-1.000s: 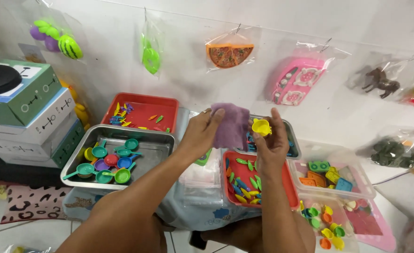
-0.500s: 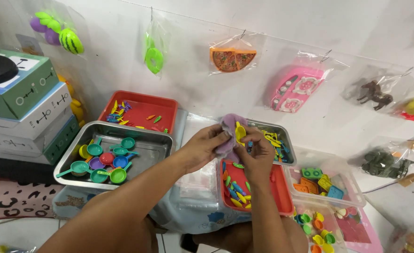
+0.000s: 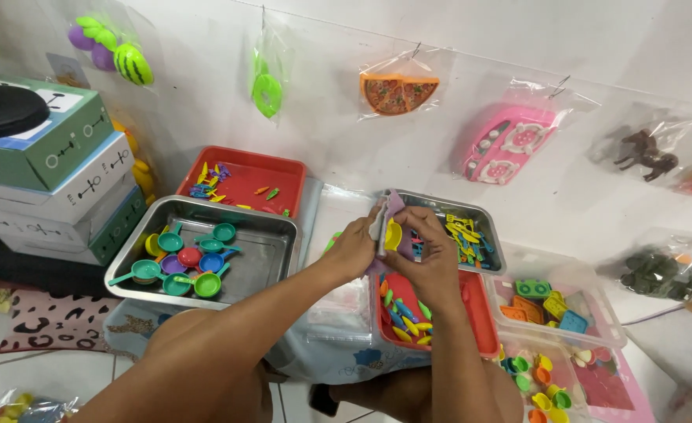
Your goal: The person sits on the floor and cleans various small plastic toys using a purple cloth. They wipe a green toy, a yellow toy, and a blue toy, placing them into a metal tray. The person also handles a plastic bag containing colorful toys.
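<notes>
- Head view: the left hand (image 3: 355, 249) pinches a small purple piece (image 3: 393, 205) upright, steadying it.
- The right hand (image 3: 432, 254) pinches a yellow cup (image 3: 393, 235) against it, above the red tray (image 3: 479, 309).

Count from my side: 2 metal trays (image 3: 279, 235) (image 3: 487, 227), 2 red trays (image 3: 240, 168) (image 3: 479, 313), 3 stacked boxes (image 3: 48, 149), 2 clear tubs (image 3: 596, 301), 1 yellow cup (image 3: 393, 235) and 1 purple piece (image 3: 394, 205) in my hands.
</notes>
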